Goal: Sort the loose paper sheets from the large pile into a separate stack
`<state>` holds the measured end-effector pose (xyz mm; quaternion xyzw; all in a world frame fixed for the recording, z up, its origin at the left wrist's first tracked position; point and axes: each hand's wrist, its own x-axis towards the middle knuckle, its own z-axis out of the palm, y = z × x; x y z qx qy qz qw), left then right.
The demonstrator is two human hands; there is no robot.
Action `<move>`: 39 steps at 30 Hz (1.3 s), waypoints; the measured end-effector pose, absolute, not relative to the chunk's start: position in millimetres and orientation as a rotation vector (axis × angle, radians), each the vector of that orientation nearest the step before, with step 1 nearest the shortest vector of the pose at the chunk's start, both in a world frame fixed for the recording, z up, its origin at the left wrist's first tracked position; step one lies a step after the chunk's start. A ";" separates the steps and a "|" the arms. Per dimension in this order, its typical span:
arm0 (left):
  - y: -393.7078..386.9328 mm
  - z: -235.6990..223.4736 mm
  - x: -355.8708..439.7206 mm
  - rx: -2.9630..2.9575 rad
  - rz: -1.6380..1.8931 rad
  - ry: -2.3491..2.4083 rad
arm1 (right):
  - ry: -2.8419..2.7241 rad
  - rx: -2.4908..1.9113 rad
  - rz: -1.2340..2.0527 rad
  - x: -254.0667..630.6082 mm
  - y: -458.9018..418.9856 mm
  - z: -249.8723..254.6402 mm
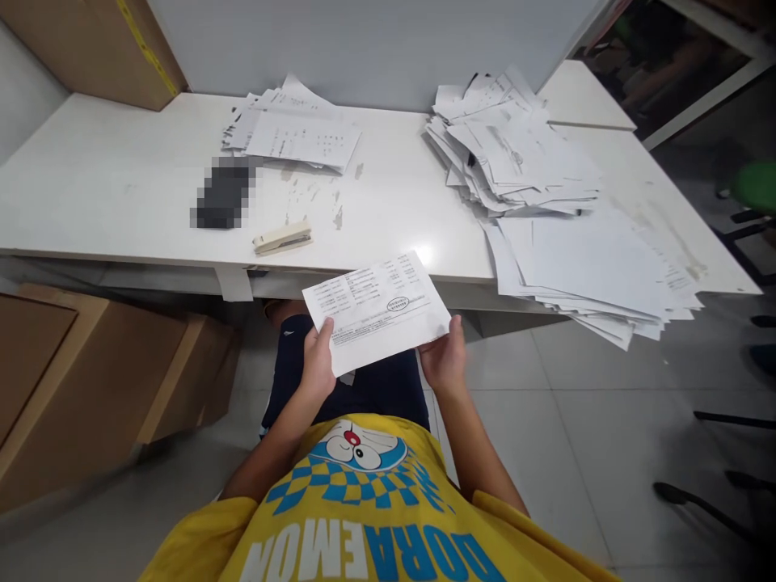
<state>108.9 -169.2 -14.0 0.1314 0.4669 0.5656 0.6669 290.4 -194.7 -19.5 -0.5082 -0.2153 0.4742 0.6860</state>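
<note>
A printed sheet of paper (373, 311) with lines of text and an oval stamp is held over my lap, just in front of the desk edge. My left hand (318, 356) grips its lower left side, thumb on top and the other fingers hidden beneath. At the right corner my right hand (445, 354) pinches it the same way. Whether more than one sheet is in my hands, I cannot tell. Beyond the paper, a cream stapler (282, 238) lies near the front edge of the white desk (388, 202).
A small paper stack (297, 133) lies at the back. To the right, a large messy pile of papers (515, 153) spreads into loose sheets (582, 259) overhanging the edge. A blurred-out dark object (223, 194) is at left. Cardboard boxes (103, 372) stand on the floor at left.
</note>
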 end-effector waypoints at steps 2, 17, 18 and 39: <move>-166.2 -14.5 102.0 0.317 1.237 1.056 | -0.570 -1.189 1.189 291.9 -200.6 -21.4; -110.0 24.3 79.3 0.577 1.351 0.995 | -0.783 -1.113 1.260 250.9 -151.6 4.6; -112.9 22.9 78.1 0.575 1.420 1.025 | -0.804 -1.109 1.270 250.0 -145.8 4.8; -35.8 16.7 2.2 2.591 0.739 1.332 | -0.888 -1.188 1.289 244.0 -119.3 -5.4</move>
